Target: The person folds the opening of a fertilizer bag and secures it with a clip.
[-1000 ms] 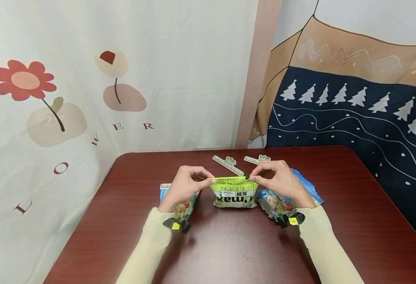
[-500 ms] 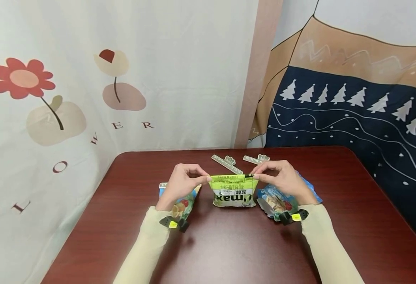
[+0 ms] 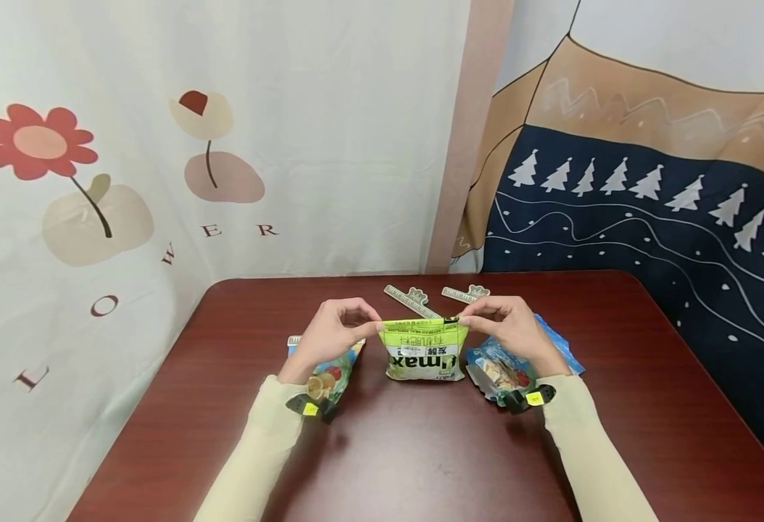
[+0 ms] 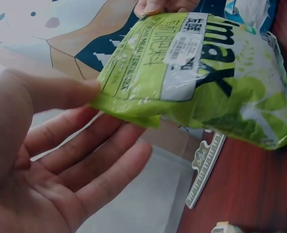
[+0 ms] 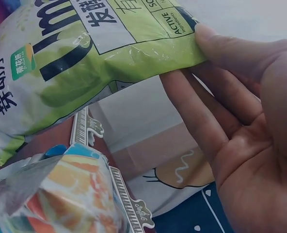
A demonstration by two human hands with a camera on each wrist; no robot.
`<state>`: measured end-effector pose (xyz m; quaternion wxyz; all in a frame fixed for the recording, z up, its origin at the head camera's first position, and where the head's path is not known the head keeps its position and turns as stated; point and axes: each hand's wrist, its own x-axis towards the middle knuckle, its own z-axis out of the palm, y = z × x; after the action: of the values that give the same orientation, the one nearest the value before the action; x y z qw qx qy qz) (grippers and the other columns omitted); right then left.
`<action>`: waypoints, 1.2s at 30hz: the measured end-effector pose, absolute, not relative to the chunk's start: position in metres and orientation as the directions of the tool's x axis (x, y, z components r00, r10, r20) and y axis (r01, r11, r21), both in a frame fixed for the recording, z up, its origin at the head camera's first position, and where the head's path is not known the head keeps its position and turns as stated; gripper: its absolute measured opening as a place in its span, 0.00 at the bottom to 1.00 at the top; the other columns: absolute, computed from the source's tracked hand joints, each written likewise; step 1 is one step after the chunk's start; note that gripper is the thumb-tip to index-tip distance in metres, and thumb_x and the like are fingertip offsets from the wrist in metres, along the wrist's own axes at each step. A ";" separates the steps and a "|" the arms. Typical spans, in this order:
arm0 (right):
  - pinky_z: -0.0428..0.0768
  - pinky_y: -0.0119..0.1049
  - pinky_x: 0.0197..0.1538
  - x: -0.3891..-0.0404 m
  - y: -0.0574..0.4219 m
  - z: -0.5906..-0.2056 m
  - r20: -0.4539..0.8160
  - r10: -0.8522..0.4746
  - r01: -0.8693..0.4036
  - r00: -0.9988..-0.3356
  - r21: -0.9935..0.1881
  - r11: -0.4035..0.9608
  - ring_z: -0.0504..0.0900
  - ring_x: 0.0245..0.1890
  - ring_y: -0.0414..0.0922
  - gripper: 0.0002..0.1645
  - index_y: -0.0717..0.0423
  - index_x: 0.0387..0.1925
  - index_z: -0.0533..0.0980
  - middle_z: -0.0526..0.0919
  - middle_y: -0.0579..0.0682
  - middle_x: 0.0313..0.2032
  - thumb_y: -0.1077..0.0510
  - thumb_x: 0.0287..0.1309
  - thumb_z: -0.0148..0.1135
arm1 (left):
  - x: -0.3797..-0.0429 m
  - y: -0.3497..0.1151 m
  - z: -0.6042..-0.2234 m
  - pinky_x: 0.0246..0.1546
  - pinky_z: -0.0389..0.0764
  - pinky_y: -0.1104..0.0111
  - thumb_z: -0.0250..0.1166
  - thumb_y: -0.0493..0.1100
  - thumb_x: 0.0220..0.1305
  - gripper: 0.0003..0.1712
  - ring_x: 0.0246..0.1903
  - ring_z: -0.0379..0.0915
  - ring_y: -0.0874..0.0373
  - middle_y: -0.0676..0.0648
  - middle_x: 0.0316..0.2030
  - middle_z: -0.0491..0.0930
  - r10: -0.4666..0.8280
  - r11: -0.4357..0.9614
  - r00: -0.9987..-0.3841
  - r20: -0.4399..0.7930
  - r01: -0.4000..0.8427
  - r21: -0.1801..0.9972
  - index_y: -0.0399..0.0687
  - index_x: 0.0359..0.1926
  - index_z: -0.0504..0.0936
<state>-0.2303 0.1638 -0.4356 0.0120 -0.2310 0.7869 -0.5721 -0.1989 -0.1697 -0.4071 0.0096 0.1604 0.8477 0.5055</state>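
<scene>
A green fertilizer bag (image 3: 423,355) with a white label band stands on the table, its print upside down in the head view. At one end of its top edge, my left hand (image 3: 333,333) pinches the plastic between thumb and fingers. The opposite top corner is pinched by my right hand (image 3: 512,330). Seen from the left wrist, the thumb (image 4: 61,92) presses on the bag's flattened edge, with the other fingers behind it. The right wrist view shows the right thumb (image 5: 231,53) over the bag's corner and fingers beneath.
Two ruler-like clips, one left (image 3: 411,299) and one right (image 3: 467,293), lie behind the bag. A blue printed pouch (image 3: 333,373) with a clip on its end lies under my left wrist. Another blue pouch (image 3: 499,370) lies by my right wrist. Curtains stand beyond the table (image 3: 395,457).
Both hands have risen slightly with the bag's top edge, which is drawn straighter and wider. More of the bag's printed front shows. The head view has shifted a little.
</scene>
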 end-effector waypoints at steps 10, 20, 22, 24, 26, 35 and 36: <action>0.85 0.35 0.41 -0.233 0.165 -0.439 0.238 -0.377 -0.334 -0.895 -0.917 0.216 0.88 0.35 0.44 0.09 0.54 0.42 0.88 0.91 0.52 0.37 0.55 0.61 0.73 | -0.209 -0.182 -0.398 0.48 0.87 0.53 0.65 0.43 0.73 0.06 0.42 0.88 0.50 0.43 0.42 0.87 0.378 0.422 -0.922 0.080 0.249 0.872 0.49 0.43 0.87; 0.86 0.35 0.40 -0.233 0.166 -0.438 0.237 -0.394 -0.333 -0.888 -0.922 0.196 0.89 0.36 0.48 0.08 0.56 0.41 0.88 0.90 0.49 0.37 0.57 0.62 0.72 | -0.225 -0.189 -0.384 0.47 0.84 0.56 0.63 0.48 0.74 0.07 0.44 0.84 0.54 0.45 0.46 0.87 0.358 0.599 -0.930 0.082 0.296 0.744 0.56 0.47 0.85; 0.87 0.35 0.40 -0.233 0.166 -0.438 0.236 -0.394 -0.332 -0.888 -0.923 0.196 0.89 0.36 0.48 0.09 0.56 0.41 0.88 0.90 0.49 0.37 0.57 0.62 0.72 | -0.229 -0.188 -0.382 0.48 0.82 0.57 0.63 0.48 0.74 0.08 0.45 0.82 0.55 0.46 0.47 0.87 0.365 0.631 -0.927 0.083 0.312 0.710 0.56 0.48 0.84; 0.87 0.35 0.39 -0.234 0.166 -0.438 0.235 -0.393 -0.332 -0.889 -0.922 0.199 0.88 0.35 0.46 0.09 0.56 0.41 0.88 0.90 0.49 0.37 0.57 0.62 0.72 | -0.235 -0.186 -0.382 0.51 0.80 0.56 0.62 0.49 0.74 0.09 0.47 0.82 0.55 0.47 0.47 0.87 0.367 0.653 -0.927 0.078 0.316 0.688 0.55 0.49 0.84; 0.86 0.35 0.39 -0.234 0.166 -0.439 0.235 -0.391 -0.332 -0.890 -0.921 0.204 0.88 0.35 0.45 0.09 0.55 0.41 0.88 0.90 0.49 0.37 0.56 0.62 0.72 | -0.241 -0.184 -0.382 0.54 0.79 0.54 0.62 0.50 0.74 0.10 0.49 0.81 0.54 0.49 0.46 0.86 0.363 0.672 -0.929 0.070 0.313 0.671 0.55 0.50 0.84; 0.83 0.37 0.34 -0.234 0.168 -0.439 0.245 -0.405 -0.353 -0.881 -0.910 0.217 0.84 0.33 0.48 0.07 0.54 0.40 0.89 0.90 0.47 0.36 0.56 0.61 0.73 | -0.269 -0.171 -0.390 0.63 0.75 0.50 0.63 0.51 0.73 0.13 0.58 0.78 0.51 0.51 0.50 0.86 0.393 0.717 -0.919 0.018 0.319 0.620 0.54 0.53 0.82; 0.84 0.37 0.34 -0.234 0.168 -0.439 0.248 -0.407 -0.357 -0.879 -0.909 0.216 0.84 0.32 0.47 0.07 0.54 0.40 0.89 0.90 0.47 0.36 0.57 0.61 0.73 | -0.272 -0.170 -0.391 0.63 0.76 0.50 0.63 0.51 0.73 0.13 0.58 0.78 0.50 0.50 0.51 0.86 0.399 0.720 -0.917 0.009 0.320 0.616 0.54 0.54 0.82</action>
<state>-0.2341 0.1678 -0.4388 0.0218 -0.2449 0.7795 -0.5762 -0.2716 -0.1697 -0.3913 0.0621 0.1943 0.9252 0.3199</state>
